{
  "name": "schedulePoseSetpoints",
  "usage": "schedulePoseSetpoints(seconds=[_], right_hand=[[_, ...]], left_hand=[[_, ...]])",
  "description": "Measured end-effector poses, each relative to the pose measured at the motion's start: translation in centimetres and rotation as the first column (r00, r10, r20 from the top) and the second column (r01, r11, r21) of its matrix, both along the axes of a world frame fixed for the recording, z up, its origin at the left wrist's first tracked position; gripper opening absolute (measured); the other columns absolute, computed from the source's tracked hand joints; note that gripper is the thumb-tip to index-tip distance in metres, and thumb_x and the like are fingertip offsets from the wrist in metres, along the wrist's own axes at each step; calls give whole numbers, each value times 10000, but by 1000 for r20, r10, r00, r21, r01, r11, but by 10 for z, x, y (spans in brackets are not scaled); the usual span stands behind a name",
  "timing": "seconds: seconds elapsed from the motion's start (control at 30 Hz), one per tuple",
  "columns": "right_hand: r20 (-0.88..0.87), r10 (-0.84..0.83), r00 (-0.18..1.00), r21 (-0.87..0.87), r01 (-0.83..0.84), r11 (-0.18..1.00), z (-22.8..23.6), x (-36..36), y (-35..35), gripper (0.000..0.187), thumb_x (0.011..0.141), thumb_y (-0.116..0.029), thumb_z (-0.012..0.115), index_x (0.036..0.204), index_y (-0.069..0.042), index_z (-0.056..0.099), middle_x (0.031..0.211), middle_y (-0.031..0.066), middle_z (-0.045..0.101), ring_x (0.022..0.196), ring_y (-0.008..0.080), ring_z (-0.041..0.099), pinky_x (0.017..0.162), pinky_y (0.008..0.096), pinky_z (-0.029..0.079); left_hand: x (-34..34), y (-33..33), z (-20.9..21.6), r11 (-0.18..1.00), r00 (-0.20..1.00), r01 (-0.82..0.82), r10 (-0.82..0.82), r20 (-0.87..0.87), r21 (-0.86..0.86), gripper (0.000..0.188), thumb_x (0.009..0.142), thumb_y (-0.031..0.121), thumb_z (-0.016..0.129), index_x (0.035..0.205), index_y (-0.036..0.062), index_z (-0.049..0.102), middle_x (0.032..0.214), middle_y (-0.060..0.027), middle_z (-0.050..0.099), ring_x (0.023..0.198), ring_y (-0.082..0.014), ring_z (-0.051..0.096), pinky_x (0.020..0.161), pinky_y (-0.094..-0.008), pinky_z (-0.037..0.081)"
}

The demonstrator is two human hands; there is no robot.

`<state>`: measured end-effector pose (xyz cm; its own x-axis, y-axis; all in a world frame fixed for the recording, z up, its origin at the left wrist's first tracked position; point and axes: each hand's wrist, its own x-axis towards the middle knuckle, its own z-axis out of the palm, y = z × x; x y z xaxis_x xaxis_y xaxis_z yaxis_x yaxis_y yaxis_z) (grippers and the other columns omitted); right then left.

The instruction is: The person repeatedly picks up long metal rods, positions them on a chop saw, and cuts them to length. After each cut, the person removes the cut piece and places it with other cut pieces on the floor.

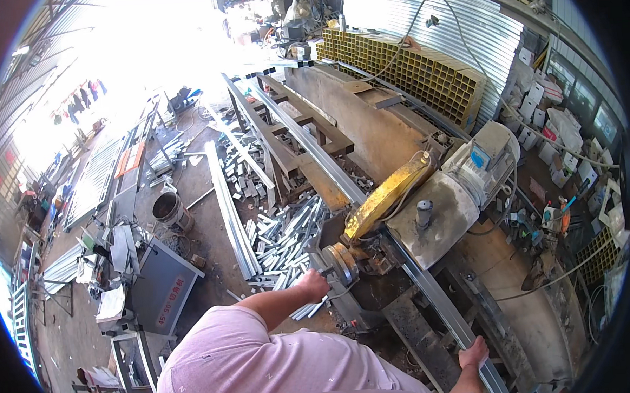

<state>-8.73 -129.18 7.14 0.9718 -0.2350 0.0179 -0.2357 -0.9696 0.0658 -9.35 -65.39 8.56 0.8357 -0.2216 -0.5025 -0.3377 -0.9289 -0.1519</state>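
Observation:
A cut-off saw with a yellow blade guard and a grey motor stands in front of me. Long silvery metal tubes lie side by side through it, under the guard. My left hand is closed at the saw's clamp, on a small handle beside the round metal wheel; the fingers partly hide it. Lower right, my right hand grips the near end of the tubes, thumb on top. The blade itself is hidden by the guard.
Short tube offcuts are heaped on the floor left of the saw. A metal rack carries the tubes' far part. Yellow square tubes are stacked behind. A bucket and a grey cabinet stand left; clutter lies right.

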Motion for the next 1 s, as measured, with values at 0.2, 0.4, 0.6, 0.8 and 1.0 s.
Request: schedulePoseSetpoints(seconds=[0.2,0.4,0.6,0.8,1.0], right_hand=[[13,10,1000,-11,-10,1000,-1,-4,-3,517,694,-192,837,1115,-97,552,1123,152,662,1097,406,660,985,521,514],[0,18,1000,1,-18,1000,-3,0,-5,522,697,-199,836,1126,-98,554,1133,150,661,1112,401,659,995,519,512],[-22,-9,1000,6,9,1000,0,0,-3,536,692,-207,853,1132,-99,567,1155,155,671,1136,399,660,1015,511,515],[-15,-10,1000,9,10,1000,5,0,0,516,691,-198,858,1107,-90,574,1131,163,678,1127,406,666,1003,514,527],[-15,-6,1000,12,7,1000,9,1,4,504,691,-193,859,1088,-73,573,1116,179,676,1124,419,666,992,526,532]], left_hand=[[1,-4,11,1000,1000,18,-18,-10,10,214,908,299,721,997,156,853,1056,-50,825,1027,-240,782,826,-412,566],[0,-1,1,1000,1000,-7,7,9,2,215,887,345,740,948,167,844,1043,-70,821,1038,-251,774,841,-431,558],[0,-3,7,1000,1000,3,-3,16,1,196,894,329,733,946,178,846,1042,-65,821,1045,-248,774,847,-427,559],[-2,-5,17,1000,1000,-1,1,7,-1,200,898,332,733,952,177,847,1049,-60,823,1046,-248,776,855,-425,561],[-1,-4,14,1000,1000,-17,17,2,-3,208,896,343,740,961,177,847,1056,-56,824,1050,-248,778,858,-422,568]])
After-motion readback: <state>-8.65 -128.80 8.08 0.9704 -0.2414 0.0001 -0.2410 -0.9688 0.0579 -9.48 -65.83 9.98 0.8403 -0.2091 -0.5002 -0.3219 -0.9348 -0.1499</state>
